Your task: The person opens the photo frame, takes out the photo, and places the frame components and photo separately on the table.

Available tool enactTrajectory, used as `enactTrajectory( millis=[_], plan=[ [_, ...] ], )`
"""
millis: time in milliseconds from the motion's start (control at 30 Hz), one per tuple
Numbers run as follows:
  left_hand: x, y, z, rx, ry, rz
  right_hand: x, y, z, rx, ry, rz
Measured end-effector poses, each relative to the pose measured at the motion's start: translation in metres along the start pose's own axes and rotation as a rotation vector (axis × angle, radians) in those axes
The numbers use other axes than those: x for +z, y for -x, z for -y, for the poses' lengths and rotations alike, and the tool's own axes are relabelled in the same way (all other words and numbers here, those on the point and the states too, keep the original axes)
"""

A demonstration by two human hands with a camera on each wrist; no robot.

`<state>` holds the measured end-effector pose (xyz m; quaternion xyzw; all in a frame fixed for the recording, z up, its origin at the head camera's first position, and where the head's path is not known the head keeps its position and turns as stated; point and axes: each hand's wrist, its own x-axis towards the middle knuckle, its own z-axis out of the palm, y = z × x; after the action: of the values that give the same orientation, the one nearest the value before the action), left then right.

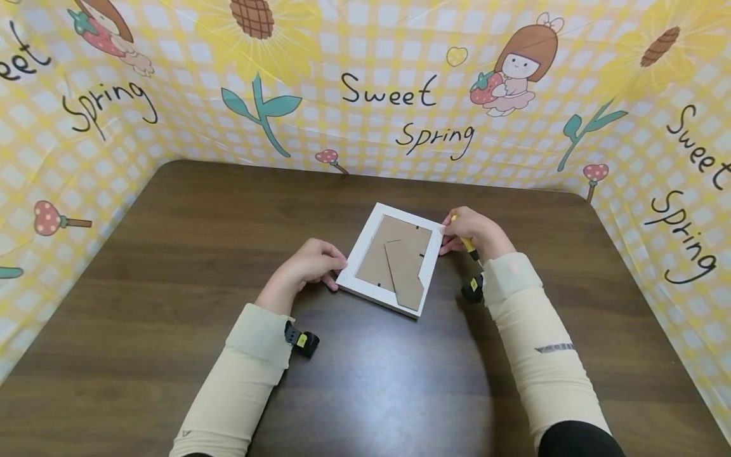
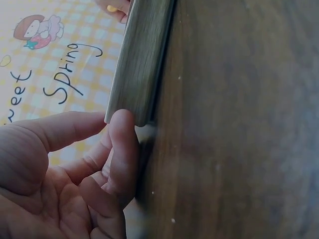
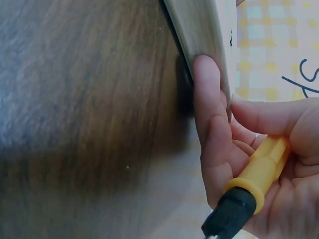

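A white picture frame (image 1: 363, 244) is held back side up over the table, its brown backing board (image 1: 374, 257) and slanting stand leg (image 1: 405, 276) facing up. My left hand (image 1: 311, 260) pinches its near left corner between thumb and fingers. At the far right corner, my right hand (image 1: 476, 230) grips the edge with thumb and fingertips. Tucked in that same palm is a screwdriver (image 3: 264, 167) with a yellow handle and black collar; its metal end runs out of the right wrist view. Small dark tabs show along the backing's border. The frame's front is hidden underneath.
The brown wooden table (image 1: 171, 304) spreads around the hands. A yellow checked cloth (image 1: 365, 127) with printed flowers and lettering stands along its back and sides. Black wrist cameras (image 1: 305, 343) are strapped over both pale sleeves (image 1: 245, 374).
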<state>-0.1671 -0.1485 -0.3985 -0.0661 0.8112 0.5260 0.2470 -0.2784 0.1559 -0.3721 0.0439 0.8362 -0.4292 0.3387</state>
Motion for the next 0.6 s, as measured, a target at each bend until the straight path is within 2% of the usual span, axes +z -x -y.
enactTrajectory(
  millis=[267, 600],
  plan=[
    [-0.001, -0.001, -0.002, 0.023, -0.026, -0.002, 0.000, 0.003, -0.004, 0.004, -0.003, -0.002],
    [-0.004, -0.005, -0.007, 0.015, -0.067, -0.010, -0.001, 0.006, -0.011, -0.005, -0.014, -0.005]
  ],
)
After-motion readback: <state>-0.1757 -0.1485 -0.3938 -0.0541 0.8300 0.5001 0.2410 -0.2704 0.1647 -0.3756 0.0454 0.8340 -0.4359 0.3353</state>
